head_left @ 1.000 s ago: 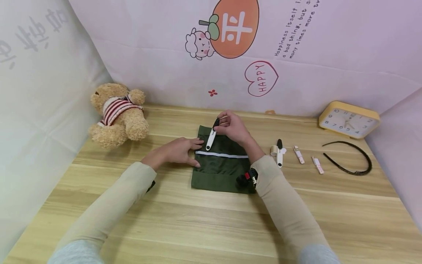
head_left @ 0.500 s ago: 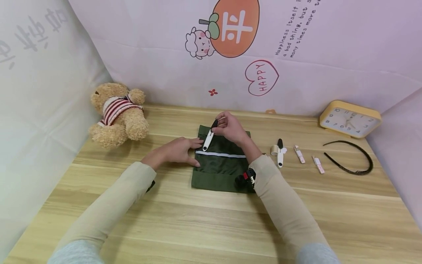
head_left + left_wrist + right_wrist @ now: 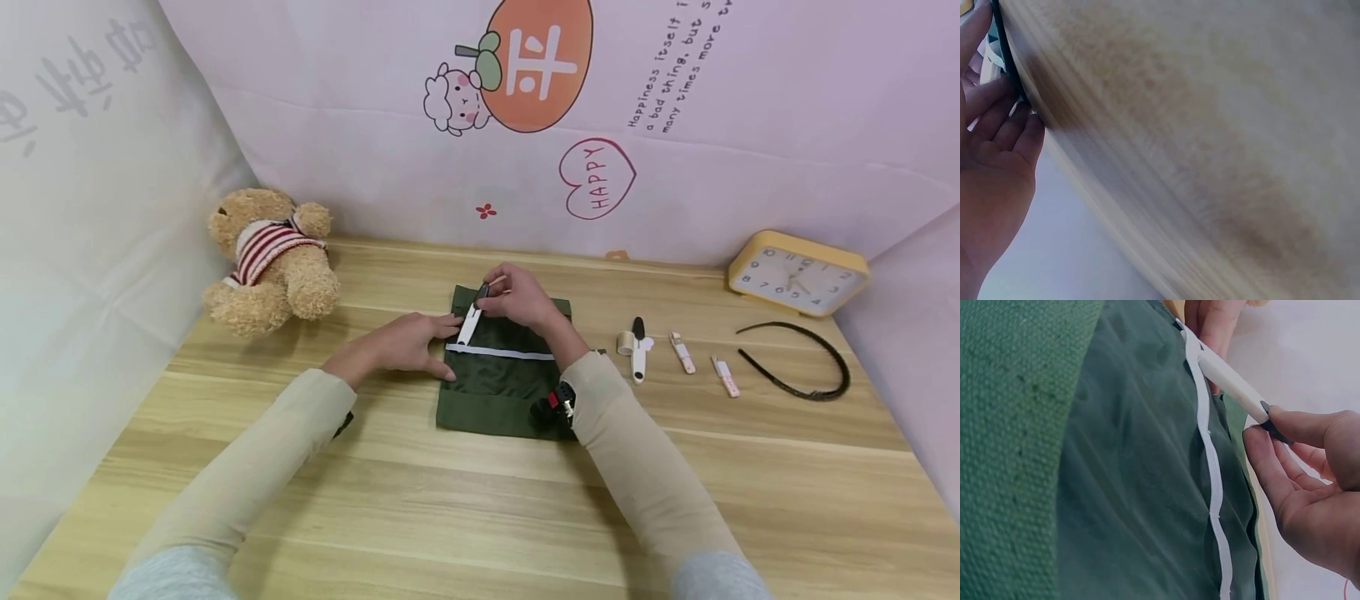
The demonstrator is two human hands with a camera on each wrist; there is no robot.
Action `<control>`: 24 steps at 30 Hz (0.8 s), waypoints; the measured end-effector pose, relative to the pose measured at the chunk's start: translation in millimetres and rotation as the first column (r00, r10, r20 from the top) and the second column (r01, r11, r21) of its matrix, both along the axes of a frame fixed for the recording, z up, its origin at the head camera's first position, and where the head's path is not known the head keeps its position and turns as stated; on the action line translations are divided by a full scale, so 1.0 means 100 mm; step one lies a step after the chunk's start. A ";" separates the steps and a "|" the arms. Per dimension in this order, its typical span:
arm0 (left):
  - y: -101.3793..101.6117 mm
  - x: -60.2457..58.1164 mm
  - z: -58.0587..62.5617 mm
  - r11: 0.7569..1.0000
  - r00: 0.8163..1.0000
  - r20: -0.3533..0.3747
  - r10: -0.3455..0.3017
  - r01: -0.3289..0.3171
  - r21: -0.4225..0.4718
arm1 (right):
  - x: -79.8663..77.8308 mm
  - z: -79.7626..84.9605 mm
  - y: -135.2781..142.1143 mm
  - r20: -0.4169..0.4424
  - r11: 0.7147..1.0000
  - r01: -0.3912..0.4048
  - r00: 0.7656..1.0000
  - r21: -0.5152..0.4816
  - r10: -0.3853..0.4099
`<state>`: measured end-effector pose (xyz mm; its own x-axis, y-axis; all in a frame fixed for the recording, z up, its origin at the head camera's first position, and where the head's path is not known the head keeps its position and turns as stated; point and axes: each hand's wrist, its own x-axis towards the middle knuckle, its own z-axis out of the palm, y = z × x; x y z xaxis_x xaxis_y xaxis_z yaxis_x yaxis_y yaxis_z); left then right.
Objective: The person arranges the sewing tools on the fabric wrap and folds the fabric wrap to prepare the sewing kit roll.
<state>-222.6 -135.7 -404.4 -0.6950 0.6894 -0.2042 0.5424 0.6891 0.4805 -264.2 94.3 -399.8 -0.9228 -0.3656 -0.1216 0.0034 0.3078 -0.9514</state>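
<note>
In the head view, a dark green cloth organizer (image 3: 487, 412) lies spread on the table, with a white elastic band (image 3: 510, 354) across its middle. My right hand (image 3: 521, 296) pinches the black end of a slim white tool (image 3: 470, 327); its exact kind is unclear. The tool slants, and its far end meets the band near the cloth's left side. From the right wrist view, the band (image 3: 1211, 462) crosses over that end. My left hand (image 3: 405, 343) rests at the cloth's left edge, fingers extended; the left wrist view shows its fingertips (image 3: 1034, 125) by that edge.
Right of the cloth lie a similar black-and-white tool (image 3: 638, 358), a small beige roll (image 3: 625, 342), two small white clip-like items (image 3: 682, 353) and a black headband (image 3: 843, 371). A yellow clock (image 3: 798, 271) stands back right, a teddy bear (image 3: 288, 267) back left.
My right hand has moved slightly left and toward me, carrying the tool's end from above the band down to it. My left hand has stayed in place.
</note>
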 end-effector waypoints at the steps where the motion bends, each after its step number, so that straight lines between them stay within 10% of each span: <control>1: 0.00 0.00 0.00 1.000 1.000 -0.003 0.001 -0.001 -0.008 | 0.00 -0.01 -0.01 0.001 1.000 -0.002 1.000 0.005 0.002; 24: 0.00 0.01 0.00 0.997 0.999 -0.038 0.017 -0.020 -0.069 | 0.02 -0.04 -0.12 -0.013 0.983 -0.093 0.995 0.159 0.096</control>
<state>-221.5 -135.6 -404.8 -0.7155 0.6616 -0.2246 0.5464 0.7301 0.4104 -262.5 82.8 -404.3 -0.8879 -0.4288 -0.1664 -0.0514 0.4521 -0.8905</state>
